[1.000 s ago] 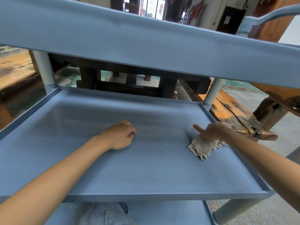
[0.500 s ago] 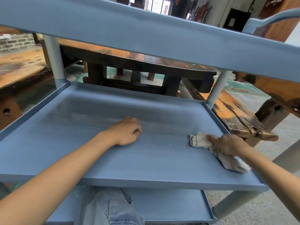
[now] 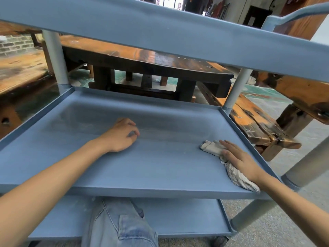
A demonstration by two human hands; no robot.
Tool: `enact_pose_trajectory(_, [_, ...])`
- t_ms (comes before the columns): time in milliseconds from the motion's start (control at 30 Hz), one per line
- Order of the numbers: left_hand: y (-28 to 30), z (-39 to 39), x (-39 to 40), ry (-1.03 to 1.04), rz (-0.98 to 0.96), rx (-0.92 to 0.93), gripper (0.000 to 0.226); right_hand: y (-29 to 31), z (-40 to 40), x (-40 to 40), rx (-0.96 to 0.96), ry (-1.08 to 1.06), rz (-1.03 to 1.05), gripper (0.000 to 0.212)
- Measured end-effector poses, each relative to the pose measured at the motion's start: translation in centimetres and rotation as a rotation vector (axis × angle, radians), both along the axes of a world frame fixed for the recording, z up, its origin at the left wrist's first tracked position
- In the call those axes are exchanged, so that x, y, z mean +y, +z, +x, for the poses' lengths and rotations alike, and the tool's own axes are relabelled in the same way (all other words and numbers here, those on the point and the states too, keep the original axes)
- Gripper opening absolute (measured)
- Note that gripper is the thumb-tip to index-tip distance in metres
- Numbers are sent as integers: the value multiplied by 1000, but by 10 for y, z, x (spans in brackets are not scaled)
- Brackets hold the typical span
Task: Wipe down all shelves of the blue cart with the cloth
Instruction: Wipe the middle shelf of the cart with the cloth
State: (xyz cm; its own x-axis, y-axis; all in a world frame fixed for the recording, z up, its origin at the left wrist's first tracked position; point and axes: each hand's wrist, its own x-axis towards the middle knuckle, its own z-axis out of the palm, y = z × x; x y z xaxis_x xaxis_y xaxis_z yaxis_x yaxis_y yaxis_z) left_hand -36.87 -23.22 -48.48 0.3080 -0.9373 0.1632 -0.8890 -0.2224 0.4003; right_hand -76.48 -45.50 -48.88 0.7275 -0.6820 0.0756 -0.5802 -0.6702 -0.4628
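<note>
The blue cart has three shelves: a top shelf (image 3: 178, 31) overhead, a middle shelf (image 3: 142, 168) in front of me and a bottom shelf (image 3: 187, 218) below. A crumpled off-white cloth (image 3: 211, 147) lies along the right side of the middle shelf, trailing to its front right corner. My right hand (image 3: 240, 159) presses flat on the cloth with fingers stretched out. My left hand (image 3: 122, 135) rests on the middle of the same shelf, fingers loosely curled, holding nothing.
Grey posts (image 3: 55, 59) carry the shelves at the corners. A dark wooden table (image 3: 151, 63) stands behind the cart and a rough wooden bench (image 3: 258, 125) to the right. My knee in blue jeans (image 3: 119, 227) is in front of the bottom shelf.
My right hand has dragged the cloth from mid-shelf toward me along the right edge and flattened on it. The view has dropped slightly. My left hand stays in place.
</note>
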Motion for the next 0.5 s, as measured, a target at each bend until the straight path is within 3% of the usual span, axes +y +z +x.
enact_pose_trajectory(267, [-9, 34, 29, 115, 71, 24, 31, -10, 43, 33, 63, -241, -55, 67])
enact_pose_trajectory(500, [-2, 41, 44, 194, 73, 21, 48, -7, 109, 74, 37, -165, -51, 61])
